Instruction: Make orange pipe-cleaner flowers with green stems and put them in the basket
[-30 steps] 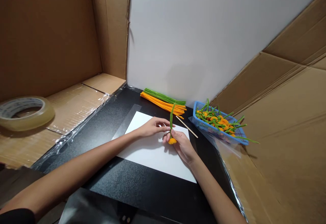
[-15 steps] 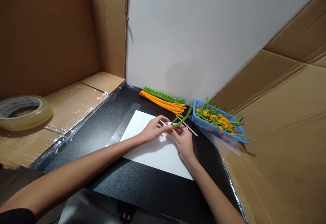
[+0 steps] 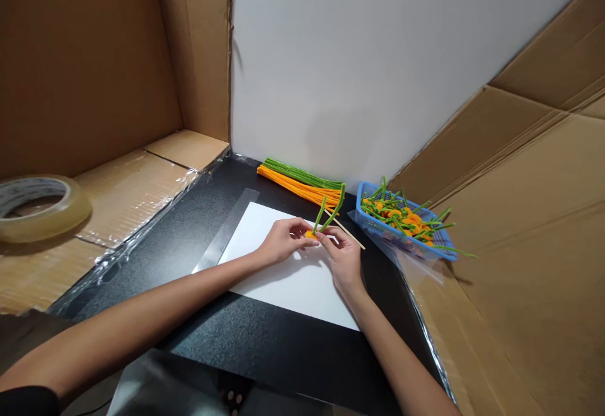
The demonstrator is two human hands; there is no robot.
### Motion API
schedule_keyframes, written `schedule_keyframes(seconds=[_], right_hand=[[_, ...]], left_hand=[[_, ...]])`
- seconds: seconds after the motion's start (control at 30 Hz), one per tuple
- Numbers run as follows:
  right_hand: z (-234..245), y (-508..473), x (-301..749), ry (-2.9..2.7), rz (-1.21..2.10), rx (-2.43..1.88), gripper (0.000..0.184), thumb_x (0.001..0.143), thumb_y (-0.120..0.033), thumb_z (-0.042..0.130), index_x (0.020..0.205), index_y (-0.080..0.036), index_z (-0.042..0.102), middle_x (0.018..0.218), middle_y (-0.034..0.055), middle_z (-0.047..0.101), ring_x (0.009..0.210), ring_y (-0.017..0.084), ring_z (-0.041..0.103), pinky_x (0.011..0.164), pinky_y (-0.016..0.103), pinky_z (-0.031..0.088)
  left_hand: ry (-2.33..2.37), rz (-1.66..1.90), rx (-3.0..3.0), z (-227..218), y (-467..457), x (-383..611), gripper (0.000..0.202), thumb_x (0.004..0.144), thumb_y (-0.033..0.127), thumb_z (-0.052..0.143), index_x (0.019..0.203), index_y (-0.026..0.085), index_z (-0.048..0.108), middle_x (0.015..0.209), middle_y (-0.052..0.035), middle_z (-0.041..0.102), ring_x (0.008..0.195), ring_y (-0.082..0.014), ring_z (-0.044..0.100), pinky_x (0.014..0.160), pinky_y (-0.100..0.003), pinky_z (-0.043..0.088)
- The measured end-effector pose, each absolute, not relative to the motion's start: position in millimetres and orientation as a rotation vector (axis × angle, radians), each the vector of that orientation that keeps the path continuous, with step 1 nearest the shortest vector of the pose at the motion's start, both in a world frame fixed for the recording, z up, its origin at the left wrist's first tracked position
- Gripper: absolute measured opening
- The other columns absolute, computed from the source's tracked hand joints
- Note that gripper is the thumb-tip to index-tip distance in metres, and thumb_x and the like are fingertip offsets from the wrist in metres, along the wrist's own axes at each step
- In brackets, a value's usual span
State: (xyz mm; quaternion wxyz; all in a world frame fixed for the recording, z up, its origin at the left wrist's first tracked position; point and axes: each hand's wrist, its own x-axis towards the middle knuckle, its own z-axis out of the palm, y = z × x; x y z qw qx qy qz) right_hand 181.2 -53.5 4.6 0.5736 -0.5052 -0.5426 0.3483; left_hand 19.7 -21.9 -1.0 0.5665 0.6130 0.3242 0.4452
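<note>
We look forward and down from a camera worn on the person's head, just behind the near edge of the black desk (image 3: 283, 346). The view sits close over the desk, with the left hand (image 3: 284, 241) and right hand (image 3: 343, 258) near the frame's centre, above the desk's middle. Beyond the desk, the white wall (image 3: 350, 75) fills the top of the frame, while cardboard sheets (image 3: 515, 290) spread out on either side of it.
</note>
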Motion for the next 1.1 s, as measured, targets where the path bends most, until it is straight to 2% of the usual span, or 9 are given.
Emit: schedule_keyframes(seconds=[0.2, 0.33, 0.57, 0.73, 0.93, 1.1], right_hand=[[6, -56, 180, -1.314, 0.715, -1.185, 0.021, 0.08, -0.04, 0.073, 0.081, -0.019, 0.071, 0.081, 0.0056, 0.072, 0.077, 0.021, 0.066, 0.073, 0.033, 0.051], [5, -55, 180, -1.284, 0.728, -1.17, 0.016, 0.078, -0.034, 0.076, 0.08, -0.019, 0.071, 0.078, 0.0042, 0.072, 0.075, 0.02, 0.067, 0.074, 0.033, 0.052], [9, -56, 180, -1.256, 0.725, -1.207, 0.015, 0.076, -0.032, 0.076, 0.082, -0.018, 0.076, 0.086, 0.0079, 0.077, 0.082, 0.024, 0.07, 0.08, 0.038, 0.053], [12, -60, 177, -1.224, 0.745, -1.177, 0.015, 0.078, -0.031, 0.074, 0.086, -0.019, 0.075, 0.092, 0.0086, 0.077, 0.086, 0.024, 0.07, 0.083, 0.039, 0.054], [12, -59, 175, -1.135, 0.747, -1.145, 0.028, 0.074, -0.028, 0.077, 0.097, -0.02, 0.065, 0.09, 0.0055, 0.073, 0.083, 0.022, 0.07, 0.079, 0.036, 0.053], [13, -56, 177, -1.322, 0.752, -1.175, 0.017, 0.079, -0.033, 0.071, 0.089, -0.019, 0.069, 0.091, 0.0073, 0.073, 0.084, 0.022, 0.067, 0.078, 0.035, 0.052]], left_hand=[[0.811, 1.128, 1.548, 2, -26, 17, 0.031, 0.077, 0.038, 0.076, 0.097, 0.015, 0.07, 0.069, -0.0001, 0.066, 0.06, -0.0118, 0.058, 0.059, -0.023, 0.048], [0.784, 1.166, 1.567, 4, -29, 17, 0.026, 0.081, 0.038, 0.073, 0.094, 0.015, 0.072, 0.075, -0.0032, 0.07, 0.062, -0.012, 0.06, 0.062, -0.023, 0.049], [0.666, 1.143, 1.322, -4, -18, 18, 0.03, 0.072, 0.038, 0.08, 0.087, 0.013, 0.073, 0.076, -0.0061, 0.071, 0.064, -0.0137, 0.063, 0.065, -0.026, 0.052], [0.593, 1.108, 1.232, -3, -14, 17, 0.032, 0.069, 0.039, 0.083, 0.082, 0.013, 0.07, 0.069, -0.0029, 0.069, 0.06, -0.0113, 0.061, 0.063, -0.025, 0.052], [0.602, 1.082, 1.303, -1, -17, 18, 0.036, 0.071, 0.042, 0.081, 0.088, 0.012, 0.071, 0.078, -0.0064, 0.073, 0.062, -0.0131, 0.063, 0.062, -0.026, 0.054], [0.688, 1.11, 1.374, 0, -20, 18, 0.039, 0.074, 0.043, 0.078, 0.099, 0.013, 0.071, 0.08, -0.0063, 0.072, 0.064, -0.0138, 0.064, 0.062, -0.026, 0.054]])
